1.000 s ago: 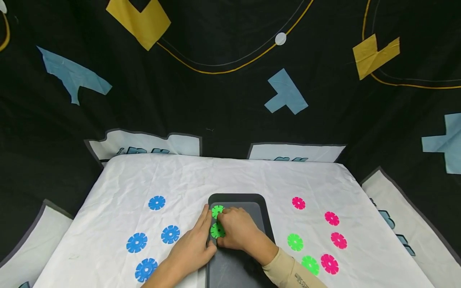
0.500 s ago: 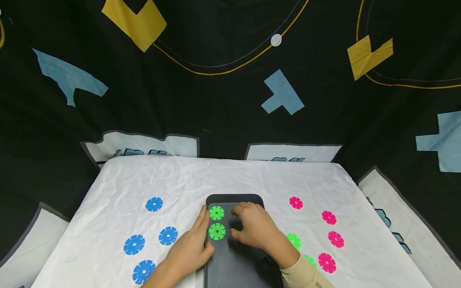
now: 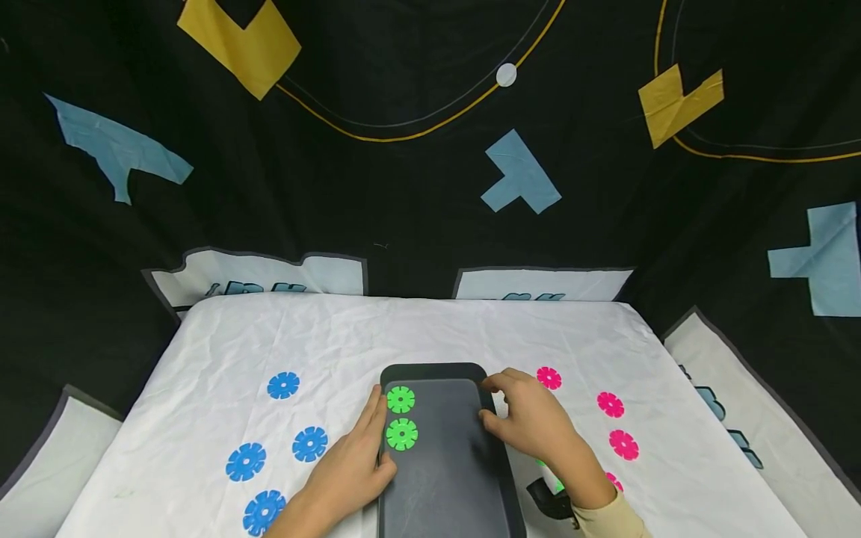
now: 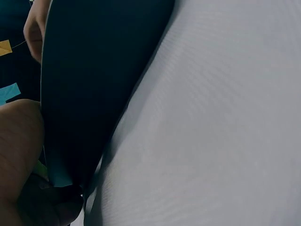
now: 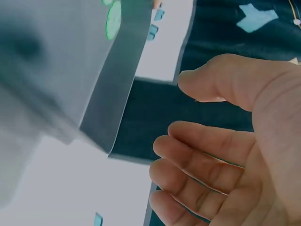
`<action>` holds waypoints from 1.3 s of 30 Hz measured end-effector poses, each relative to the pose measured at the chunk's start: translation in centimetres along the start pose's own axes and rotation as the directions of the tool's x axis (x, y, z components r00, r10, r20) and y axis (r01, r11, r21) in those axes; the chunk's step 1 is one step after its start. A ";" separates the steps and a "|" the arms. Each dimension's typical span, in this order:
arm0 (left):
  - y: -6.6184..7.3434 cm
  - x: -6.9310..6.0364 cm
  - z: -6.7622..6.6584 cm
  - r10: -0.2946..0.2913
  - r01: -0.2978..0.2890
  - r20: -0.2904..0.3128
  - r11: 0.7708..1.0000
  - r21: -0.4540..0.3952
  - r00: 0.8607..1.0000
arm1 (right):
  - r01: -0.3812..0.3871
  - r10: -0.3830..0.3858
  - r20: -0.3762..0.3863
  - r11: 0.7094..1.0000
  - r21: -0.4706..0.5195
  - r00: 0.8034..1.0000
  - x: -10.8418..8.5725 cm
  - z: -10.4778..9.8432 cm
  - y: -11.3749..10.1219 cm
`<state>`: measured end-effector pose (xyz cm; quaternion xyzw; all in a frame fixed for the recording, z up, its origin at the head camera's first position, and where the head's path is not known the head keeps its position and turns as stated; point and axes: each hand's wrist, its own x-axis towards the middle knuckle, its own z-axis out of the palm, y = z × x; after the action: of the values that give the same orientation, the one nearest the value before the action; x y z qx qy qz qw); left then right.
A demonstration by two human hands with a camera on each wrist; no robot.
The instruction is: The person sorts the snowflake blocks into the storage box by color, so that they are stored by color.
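A dark grey baking tray (image 3: 451, 478) lies on the white cloth. Two green notched plastic discs, the far one (image 3: 400, 400) and the near one (image 3: 401, 434), lie inside it along its left side. My left hand (image 3: 350, 463) rests against the tray's left edge, fingers straight and thumb at the rim; in the left wrist view its fingers (image 4: 51, 202) are dark by the tray wall. My right hand (image 3: 534, 418) hovers by the tray's right rim, holding nothing. The right wrist view shows its fingers (image 5: 202, 146) loosely bent and apart from the thumb.
Several blue discs (image 3: 245, 462) lie on the cloth (image 3: 336, 329) to the left. Pink discs (image 3: 623, 444) lie to the right; green on the cloth (image 3: 558, 486) is mostly hidden by my right arm. A black patterned curtain (image 3: 403, 194) hangs behind.
My right hand has let go of the near green disc and moved right, from the tray's left side to its right rim. The left hand stays at the left edge.
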<state>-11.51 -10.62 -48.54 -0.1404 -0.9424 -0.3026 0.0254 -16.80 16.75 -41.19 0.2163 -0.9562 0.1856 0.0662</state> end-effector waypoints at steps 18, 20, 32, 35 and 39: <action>0.0 0.0 -0.1 -0.011 0.012 0.036 1.000 -0.024 0.999 | -0.248 0.245 0.096 0.968 0.023 0.965 -4.9 0.0 6.1; 0.0 0.0 -0.1 -0.007 0.008 0.032 1.000 -0.022 0.999 | -0.268 0.265 0.131 0.964 0.002 0.955 -5.4 0.2 6.6; 0.0 -0.1 -0.1 0.003 -0.003 0.024 1.000 -0.021 1.000 | -0.362 0.342 0.248 0.931 0.039 0.906 -6.9 1.4 8.0; -0.1 -0.1 0.0 0.000 0.000 0.024 1.000 -0.019 1.000 | -0.387 0.360 0.254 0.920 0.064 0.898 -6.8 1.7 8.1; -0.1 -0.1 0.0 -0.002 0.002 0.023 1.000 -0.016 1.000 | -0.389 0.361 0.253 0.919 0.068 0.898 -6.8 2.1 8.0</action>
<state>-11.44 -10.76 -48.61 -0.1432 -0.9403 -0.3083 0.0130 -14.36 25.30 -47.15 0.0519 -0.9684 0.2237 -0.0973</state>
